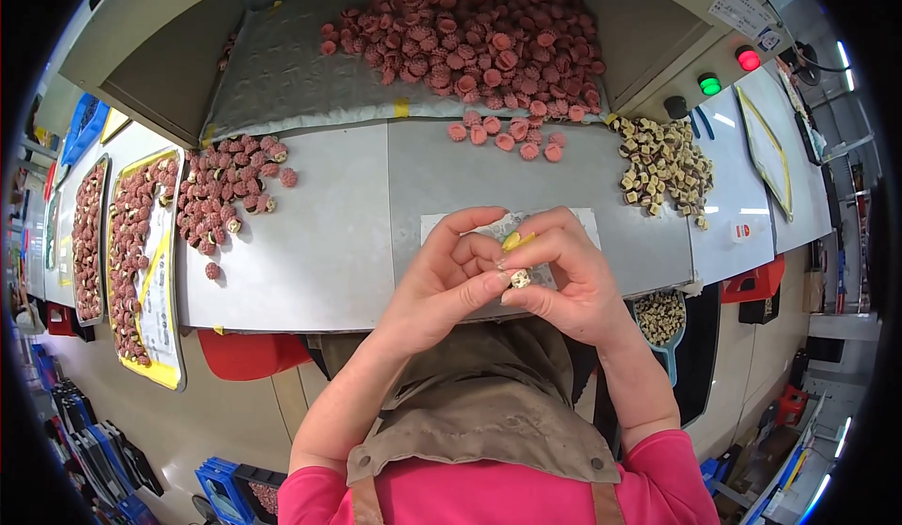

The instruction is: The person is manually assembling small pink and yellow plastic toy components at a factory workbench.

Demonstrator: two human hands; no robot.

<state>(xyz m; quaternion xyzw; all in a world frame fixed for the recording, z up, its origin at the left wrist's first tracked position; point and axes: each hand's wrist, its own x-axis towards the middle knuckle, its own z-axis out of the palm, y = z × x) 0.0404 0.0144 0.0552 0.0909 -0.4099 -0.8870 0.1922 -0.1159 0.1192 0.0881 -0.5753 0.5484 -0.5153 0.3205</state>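
My left hand [449, 276] and my right hand [562, 276] meet over the front edge of the grey worktable [348, 215]. Between the fingertips of both hands sits one small cream-coloured round part [520, 279]. A yellow piece [513, 239], perhaps a fingertip cover, shows on a right-hand finger. A white sheet [587, 219] lies under the hands. Straight ahead is a big heap of pink ribbed round parts [479, 41] on a grey padded mat [282, 74]. A few pink parts [507, 135] lie loose in front of it.
A pile of cream parts [665, 163] lies at the right, a pile of assembled pink parts [225, 191] at the left. Filled trays [141, 252] stand further left. A blue scoop of cream parts [660, 318] hangs below the table edge. Red and green buttons [728, 72] sit on a box at the right.
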